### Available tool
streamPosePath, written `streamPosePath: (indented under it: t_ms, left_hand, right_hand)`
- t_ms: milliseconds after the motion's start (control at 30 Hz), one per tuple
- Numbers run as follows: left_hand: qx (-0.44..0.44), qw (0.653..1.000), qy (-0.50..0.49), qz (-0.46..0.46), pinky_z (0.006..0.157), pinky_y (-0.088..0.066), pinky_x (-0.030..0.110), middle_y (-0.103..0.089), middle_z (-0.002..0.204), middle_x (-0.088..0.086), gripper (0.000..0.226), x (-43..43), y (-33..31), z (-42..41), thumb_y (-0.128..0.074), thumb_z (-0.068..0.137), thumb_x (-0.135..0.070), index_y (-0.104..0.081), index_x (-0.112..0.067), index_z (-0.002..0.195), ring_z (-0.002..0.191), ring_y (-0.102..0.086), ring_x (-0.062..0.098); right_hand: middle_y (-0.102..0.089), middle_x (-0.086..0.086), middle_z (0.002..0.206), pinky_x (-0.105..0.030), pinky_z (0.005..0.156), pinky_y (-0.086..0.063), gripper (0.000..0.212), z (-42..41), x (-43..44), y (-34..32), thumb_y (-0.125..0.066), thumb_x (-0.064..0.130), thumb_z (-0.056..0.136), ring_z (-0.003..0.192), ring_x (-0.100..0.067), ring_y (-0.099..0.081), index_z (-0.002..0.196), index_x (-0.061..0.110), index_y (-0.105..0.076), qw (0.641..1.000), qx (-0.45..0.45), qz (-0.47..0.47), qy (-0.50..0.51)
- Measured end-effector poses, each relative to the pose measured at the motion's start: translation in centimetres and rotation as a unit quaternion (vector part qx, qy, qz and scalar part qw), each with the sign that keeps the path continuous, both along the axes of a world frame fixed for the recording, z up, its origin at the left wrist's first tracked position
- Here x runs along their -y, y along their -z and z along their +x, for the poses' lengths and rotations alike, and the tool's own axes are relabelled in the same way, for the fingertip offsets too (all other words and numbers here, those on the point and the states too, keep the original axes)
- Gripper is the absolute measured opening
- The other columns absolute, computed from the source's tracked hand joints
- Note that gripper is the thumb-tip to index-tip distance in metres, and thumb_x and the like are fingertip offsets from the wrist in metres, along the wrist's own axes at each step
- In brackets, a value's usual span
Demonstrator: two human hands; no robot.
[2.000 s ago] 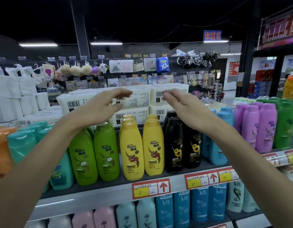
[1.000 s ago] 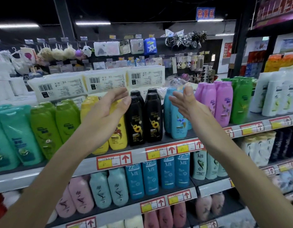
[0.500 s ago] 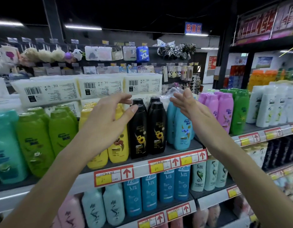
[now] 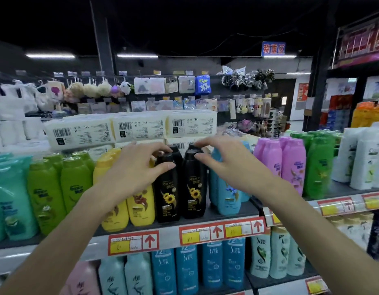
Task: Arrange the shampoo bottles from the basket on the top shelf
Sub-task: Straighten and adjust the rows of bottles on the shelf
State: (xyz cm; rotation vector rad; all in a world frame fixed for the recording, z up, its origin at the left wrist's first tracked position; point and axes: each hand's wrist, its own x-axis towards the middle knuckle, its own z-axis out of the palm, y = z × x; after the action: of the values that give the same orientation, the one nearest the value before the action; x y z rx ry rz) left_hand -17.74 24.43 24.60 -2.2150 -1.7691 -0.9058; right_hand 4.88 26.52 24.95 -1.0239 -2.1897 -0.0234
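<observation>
Two black shampoo bottles with sunflower labels stand side by side at the front of the top shelf [image 4: 207, 220]. My left hand [image 4: 135, 169] curls round the top of the left black bottle [image 4: 167, 199], fingers over its cap and thumb on its shoulder. My right hand [image 4: 224, 162] reaches in from the right with fairly straight fingers; its fingertips and thumb touch the cap of the right black bottle [image 4: 194, 194]. More black bottles stand behind these two. No basket is in view.
Yellow bottles [image 4: 141, 207], green bottles [image 4: 75, 184] and teal bottles [image 4: 11, 199] fill the shelf to the left. Blue bottles [image 4: 228, 196], pink bottles [image 4: 292, 165] and further green bottles [image 4: 317, 167] stand to the right. White packs [image 4: 139, 126] are stacked behind. Lower shelves hold blue bottles [image 4: 187, 271].
Both hands have come together over the black bottles: the left has moved right off the yellow bottles onto a black cap, the right has moved left from the blue bottles. The view has shifted.
</observation>
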Motion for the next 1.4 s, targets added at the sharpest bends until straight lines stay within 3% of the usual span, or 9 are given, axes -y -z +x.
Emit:
streamPosePath:
  t_ms: [67, 167, 267, 433, 567, 733, 933, 1133, 1400]
  left_hand:
    - [-0.003, 1.000, 0.002, 0.005, 0.108, -0.041, 0.045, -0.066, 0.104, -0.014, 0.038, 0.1, -0.4, 0.2, -0.067, 0.083, -0.056, -0.065, -0.038, 0.117, 0.101, -0.063, 0.008]
    - [0.000, 1.000, 0.002, -0.008, 0.096, -0.045, 0.030, -0.068, 0.108, -0.014, 0.033, 0.2, -0.8, 0.2, -0.072, 0.081, -0.052, -0.065, -0.041, 0.111, 0.101, -0.061, 0.003]
    - [0.013, 1.000, 0.014, -0.024, 0.092, -0.046, 0.024, -0.068, 0.110, -0.017, 0.031, 0.1, -1.0, 0.0, -0.075, 0.080, -0.050, -0.067, -0.041, 0.109, 0.102, -0.060, -0.004]
    - [0.040, 0.998, 0.036, -0.018, 0.081, -0.042, 0.008, -0.069, 0.106, -0.021, 0.028, -0.2, -0.9, -0.2, -0.077, 0.080, -0.047, -0.070, -0.038, 0.105, 0.099, -0.061, -0.008]
    - [0.052, 0.998, 0.039, -0.012, 0.076, -0.043, 0.005, -0.069, 0.101, -0.022, 0.024, -0.6, -0.9, -0.3, -0.077, 0.079, -0.046, -0.072, -0.039, 0.102, 0.094, -0.061, -0.012]
    - [0.055, 0.997, 0.045, -0.016, 0.079, -0.045, 0.008, -0.070, 0.101, -0.018, 0.025, -1.3, -1.0, -0.2, -0.077, 0.080, -0.045, -0.073, -0.037, 0.104, 0.094, -0.063, -0.007]
    - [0.054, 0.996, 0.064, -0.013, 0.073, -0.042, -0.001, -0.069, 0.099, -0.024, 0.024, -1.8, -0.9, 0.1, -0.077, 0.081, -0.043, -0.071, -0.039, 0.104, 0.092, -0.058, -0.019]
    - [0.050, 0.996, 0.070, -0.010, 0.079, -0.045, 0.005, -0.070, 0.100, -0.019, 0.026, -2.0, -0.9, 0.3, -0.077, 0.081, -0.042, -0.072, -0.036, 0.106, 0.092, -0.061, -0.011]
    - [0.028, 0.997, 0.065, -0.039, 0.071, -0.042, 0.003, -0.068, 0.103, -0.014, 0.031, -1.9, -1.4, -0.1, -0.078, 0.079, -0.046, -0.069, -0.037, 0.107, 0.094, -0.061, -0.006]
  right_hand:
    - [-0.065, 0.006, 0.129, -0.031, 0.109, -0.032, 0.038, -0.1, -0.9, -0.8, -0.055, 0.041, 0.098, 0.123, -0.015, -0.052, 0.131, 0.023, -0.061, 0.996, 0.080, 0.027, 0.009]
    - [-0.064, 0.002, 0.130, -0.034, 0.108, -0.029, 0.043, -0.5, -1.9, -1.9, -0.053, 0.047, 0.098, 0.125, -0.021, -0.051, 0.135, 0.025, -0.057, 0.982, 0.185, 0.036, 0.023]
    - [-0.065, -0.007, 0.123, -0.037, 0.105, -0.030, 0.044, -1.1, -2.7, -2.3, -0.053, 0.047, 0.097, 0.122, -0.029, -0.050, 0.134, 0.022, -0.055, 0.974, 0.227, 0.006, 0.022]
    - [-0.067, 0.000, 0.113, -0.040, 0.103, -0.035, 0.033, -1.4, -3.7, -2.8, -0.055, 0.044, 0.097, 0.112, -0.022, -0.057, 0.119, 0.020, -0.060, 0.979, 0.203, -0.003, -0.020]
    - [-0.069, 0.006, 0.109, -0.040, 0.106, -0.030, 0.029, -1.1, -4.6, -3.0, -0.059, 0.043, 0.095, 0.109, -0.017, -0.058, 0.116, 0.023, -0.063, 0.981, 0.190, -0.004, -0.030]
    - [-0.063, 0.012, 0.097, -0.034, 0.094, -0.024, 0.027, -0.9, -5.3, -2.8, -0.059, 0.045, 0.095, 0.102, -0.014, -0.057, 0.112, 0.026, -0.064, 0.984, 0.177, 0.016, -0.031]
    - [-0.065, 0.014, 0.099, -0.034, 0.092, -0.023, 0.026, -0.4, -5.6, -2.6, -0.059, 0.047, 0.094, 0.101, -0.010, -0.057, 0.110, 0.028, -0.065, 0.984, 0.172, 0.022, -0.035]
    - [-0.068, 0.012, 0.104, -0.035, 0.095, -0.026, 0.029, 0.0, -5.5, -2.5, -0.059, 0.050, 0.093, 0.103, -0.010, -0.057, 0.111, 0.028, -0.064, 0.985, 0.170, 0.023, -0.032]
    - [-0.068, 0.011, 0.112, -0.041, 0.108, -0.026, 0.037, 0.5, -4.8, -2.2, -0.058, 0.054, 0.092, 0.108, -0.012, -0.058, 0.118, 0.029, -0.063, 0.987, 0.156, 0.015, -0.028]
